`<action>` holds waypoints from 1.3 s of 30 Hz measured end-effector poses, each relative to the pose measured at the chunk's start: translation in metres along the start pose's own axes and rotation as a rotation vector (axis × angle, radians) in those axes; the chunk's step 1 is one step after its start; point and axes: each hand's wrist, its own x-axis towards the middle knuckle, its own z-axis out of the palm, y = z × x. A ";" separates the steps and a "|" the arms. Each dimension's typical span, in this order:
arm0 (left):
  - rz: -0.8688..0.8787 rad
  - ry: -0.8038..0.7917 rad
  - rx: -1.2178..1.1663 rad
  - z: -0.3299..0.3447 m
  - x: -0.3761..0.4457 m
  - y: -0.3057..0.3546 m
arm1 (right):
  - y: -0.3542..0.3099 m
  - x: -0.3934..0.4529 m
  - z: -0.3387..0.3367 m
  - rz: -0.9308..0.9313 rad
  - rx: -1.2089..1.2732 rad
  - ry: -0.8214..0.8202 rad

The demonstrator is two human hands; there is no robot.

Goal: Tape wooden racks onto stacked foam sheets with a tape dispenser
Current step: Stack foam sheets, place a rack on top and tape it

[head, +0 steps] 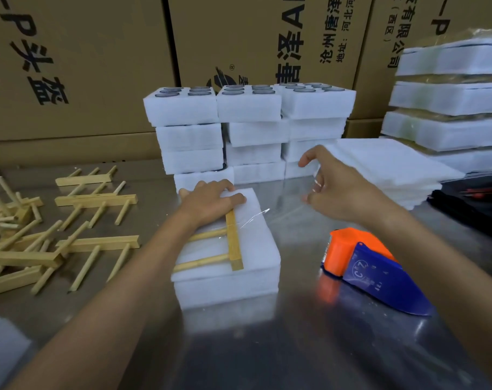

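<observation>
Flat left hand [211,198] presses wooden rack [233,240] onto foam sheets [256,243]; right hand [332,187] hovers, seemingly empty, over steel table [295,347].
</observation>
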 end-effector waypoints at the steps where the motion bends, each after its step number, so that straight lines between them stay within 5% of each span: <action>1: 0.006 0.006 0.010 0.001 0.000 0.001 | 0.002 -0.003 0.008 0.001 -0.068 -0.006; 8: 0.020 0.013 0.018 0.002 -0.002 -0.001 | 0.003 -0.012 0.076 0.015 -0.324 -0.178; 17: 0.021 -0.002 0.064 0.002 -0.001 0.001 | 0.026 -0.010 0.092 0.226 0.148 -0.388; 22: -0.003 -0.046 0.083 0.000 -0.004 0.006 | 0.033 -0.021 0.103 0.148 0.040 -0.115; 26: -0.030 0.016 -0.425 -0.030 -0.019 0.001 | 0.033 -0.038 0.110 0.077 0.041 0.094; 30: -0.240 0.341 -0.682 -0.043 -0.064 -0.023 | 0.028 -0.046 0.111 0.317 0.512 0.079; 34: -0.468 0.030 -0.821 -0.020 -0.109 -0.029 | 0.006 -0.054 0.120 0.501 0.748 -0.058; 39: -0.364 -0.053 -1.241 -0.005 -0.126 -0.011 | -0.001 -0.069 0.134 0.352 0.928 0.062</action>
